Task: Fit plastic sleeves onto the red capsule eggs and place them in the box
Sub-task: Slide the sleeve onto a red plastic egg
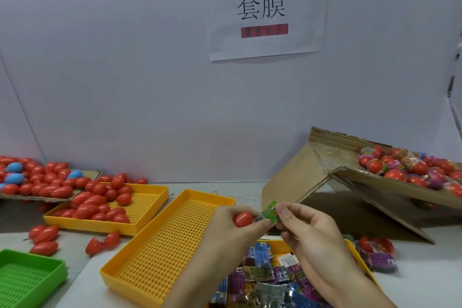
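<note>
We note the left hand [225,220] curled round a red capsule egg [243,219], the right hand [307,230] pinching a green sleeve [270,213] at its tip, above the counter's near edge. Egg likely light, slick; sleeve flimsy (hold by rim). Box [375,180] sits at far-right corner.

Two hands are seen, a left grip [226,222] and a right grip [303,230]. One red egg [243,219] and one green sleeve [270,213] are held between them. Three yellow trays are counted on the counter: one with eggs [147,197] toward the left edge, one perforated tray [160,252] at the middle, one with sleeves [277,252] at the near edge, mostly hidden. One green tray [30,280] is seen at the near left corner. Four blue eggs [14,167] are made out at the left edge. One cardboard box [375,182] is counted at the right. Red eggs are too many to count.
</note>
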The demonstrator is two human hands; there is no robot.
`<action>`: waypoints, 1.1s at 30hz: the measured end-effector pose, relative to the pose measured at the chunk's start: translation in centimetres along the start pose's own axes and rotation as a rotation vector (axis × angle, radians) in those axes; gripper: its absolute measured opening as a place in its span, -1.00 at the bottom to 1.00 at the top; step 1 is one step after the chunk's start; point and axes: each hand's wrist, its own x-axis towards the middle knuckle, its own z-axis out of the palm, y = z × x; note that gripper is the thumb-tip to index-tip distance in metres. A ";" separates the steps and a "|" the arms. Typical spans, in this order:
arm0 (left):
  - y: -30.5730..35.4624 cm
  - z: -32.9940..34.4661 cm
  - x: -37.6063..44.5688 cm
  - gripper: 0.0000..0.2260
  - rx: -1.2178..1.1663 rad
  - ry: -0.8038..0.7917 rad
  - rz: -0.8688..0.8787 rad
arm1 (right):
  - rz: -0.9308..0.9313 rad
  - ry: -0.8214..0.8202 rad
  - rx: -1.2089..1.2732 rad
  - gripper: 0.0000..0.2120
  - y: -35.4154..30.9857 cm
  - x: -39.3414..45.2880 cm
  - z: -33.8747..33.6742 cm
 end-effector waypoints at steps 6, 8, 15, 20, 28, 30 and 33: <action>0.1 -0.3 0.0 -0.58 -0.088 -0.016 0.011 | -0.055 -0.076 -0.046 -0.82 -0.2 -0.4 0.2; 0.1 -0.4 -0.1 -0.57 -0.054 -0.028 0.026 | -0.041 -0.098 -0.050 -0.83 -0.4 -0.5 0.2; 0.6 -0.9 -0.6 -0.66 -0.057 -0.200 0.052 | -0.010 -0.236 -0.005 -0.74 -1.0 -0.2 -0.3; 0.6 -1.5 -0.7 -0.69 -0.019 -0.319 0.029 | 0.013 -0.318 -0.028 -0.79 -1.3 -0.1 -0.7; 0.6 -1.9 -0.8 -0.71 -0.037 -0.346 0.008 | 0.089 -0.424 0.039 -0.74 -1.5 -0.3 -0.9; 0.6 -1.8 -0.8 -0.72 -0.057 -0.335 0.003 | 0.091 -0.442 0.063 -0.67 -1.5 -0.3 -1.0; 0.6 -1.8 -0.8 -0.70 -0.106 -0.305 -0.002 | 0.084 -0.450 -0.025 -0.66 -1.7 -0.4 -1.0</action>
